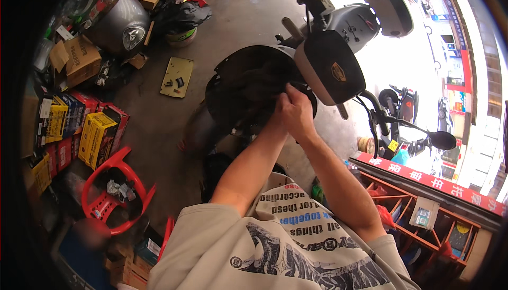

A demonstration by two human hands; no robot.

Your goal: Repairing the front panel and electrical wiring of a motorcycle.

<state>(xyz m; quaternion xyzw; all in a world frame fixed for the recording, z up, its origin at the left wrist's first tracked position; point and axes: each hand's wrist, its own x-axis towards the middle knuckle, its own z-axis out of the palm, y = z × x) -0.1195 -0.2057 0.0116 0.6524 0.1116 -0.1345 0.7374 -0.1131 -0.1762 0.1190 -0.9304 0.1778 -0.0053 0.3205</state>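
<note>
My right hand has its fingers curled at the right part of a scooter's black front panel, just below the dark, pale-sided handlebar housing. My left hand is pressed close against it on the left and is largely hidden behind it, its visible fingers bent. Whatever is between the fingers of either hand is hidden. A yellow tray with several small dark parts lies on the floor to the left of the scooter. A round black mirror sticks out at the right.
Stacked battery-sized boxes, a red plastic chair and a grey rounded scooter body crowd the left. An orange shelving rack stands at the lower right. Beyond a bright opening at the right are parked scooters.
</note>
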